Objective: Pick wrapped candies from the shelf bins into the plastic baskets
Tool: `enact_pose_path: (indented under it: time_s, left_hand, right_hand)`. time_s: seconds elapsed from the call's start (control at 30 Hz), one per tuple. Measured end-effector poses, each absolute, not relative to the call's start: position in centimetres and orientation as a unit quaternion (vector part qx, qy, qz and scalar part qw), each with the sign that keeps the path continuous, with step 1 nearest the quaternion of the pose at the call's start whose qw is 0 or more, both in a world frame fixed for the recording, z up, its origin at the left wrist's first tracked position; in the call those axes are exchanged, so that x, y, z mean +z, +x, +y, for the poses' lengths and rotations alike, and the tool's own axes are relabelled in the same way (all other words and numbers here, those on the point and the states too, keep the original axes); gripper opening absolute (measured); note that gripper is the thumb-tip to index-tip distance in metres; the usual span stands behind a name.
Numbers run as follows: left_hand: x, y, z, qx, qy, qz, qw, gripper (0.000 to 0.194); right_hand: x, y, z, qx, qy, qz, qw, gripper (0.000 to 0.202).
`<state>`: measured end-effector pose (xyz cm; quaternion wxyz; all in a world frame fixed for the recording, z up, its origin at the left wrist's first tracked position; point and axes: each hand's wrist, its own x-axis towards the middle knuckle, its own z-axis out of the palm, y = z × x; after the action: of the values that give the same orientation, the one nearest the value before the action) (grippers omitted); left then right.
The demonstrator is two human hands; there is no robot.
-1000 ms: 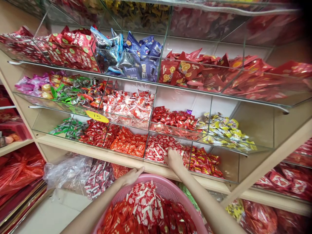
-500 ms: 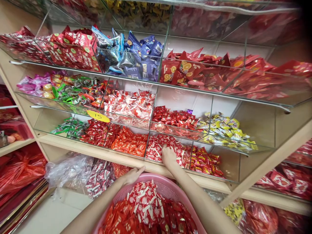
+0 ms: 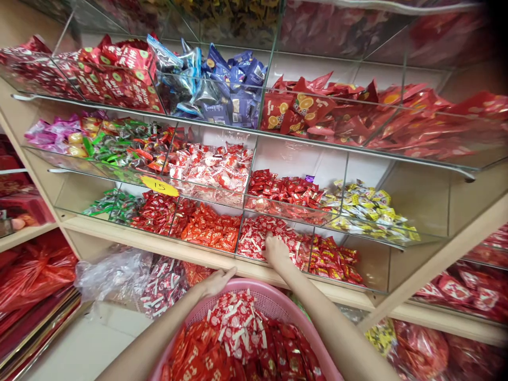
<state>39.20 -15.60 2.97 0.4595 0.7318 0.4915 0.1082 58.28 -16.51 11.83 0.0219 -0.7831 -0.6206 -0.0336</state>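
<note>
In the lower bin of red-and-white wrapped candies [image 3: 252,235], my right hand [image 3: 277,251] is closed with its fingers curled down among the candies. How many it holds is hidden. My left hand [image 3: 214,282] lies at the far left rim of a pink plastic basket [image 3: 273,297], beside the wooden shelf edge; its thumb side shows and the other fingers are mostly hidden at the rim. Red-and-white candies [image 3: 238,323] are heaped in the basket, on top of orange-red packets [image 3: 198,349] and dark red packets [image 3: 291,344].
Clear dividers split the shelves. Orange-red candies [image 3: 212,227] lie left of my right hand, red-and-yellow ones [image 3: 335,259] right of it. A clear shelf front with a yellow tag [image 3: 160,186] overhangs the lower bins. Plastic bags [image 3: 113,272] sit under the wooden ledge [image 3: 159,247].
My right hand has shifted slightly, its fingers still curled in the red-and-white candies. The left hand and basket stay nearly in place. The view has tilted a little.
</note>
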Motion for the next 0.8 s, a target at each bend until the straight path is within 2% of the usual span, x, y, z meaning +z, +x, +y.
enact_pose_path:
  time_s: [0.27, 0.4, 0.53, 0.67, 0.8]
  left_hand:
    - [3.0, 39.3, -15.4, 0.108, 0.735, 0.481, 0.465, 0.082]
    - [2.5, 39.3, -15.1, 0.115, 0.739, 0.477, 0.461, 0.083]
    - [2.1, 39.3, -15.0, 0.118, 0.737, 0.478, 0.463, 0.085]
    - [2.3, 39.3, -15.2, 0.108, 0.728, 0.506, 0.45, 0.087]
    - [2.7, 39.4, -15.4, 0.107, 0.731, 0.49, 0.462, 0.086]
  right_hand:
    - [15.5, 59.6, -18.6, -0.002, -0.765, -0.637, 0.101, 0.027]
    - [14.5, 59.5, -20.9, 0.117, -0.697, -0.687, 0.169, 0.019]
    - [10.5, 59.2, -23.1, 0.28, -0.668, -0.68, 0.117, 0.019]
    - [7.1, 59.2, -24.3, 0.277, -0.687, -0.667, 0.081, 0.02]
    - [5.8, 58.8, -24.7, 0.272, -0.691, -0.666, 0.074, 0.019]
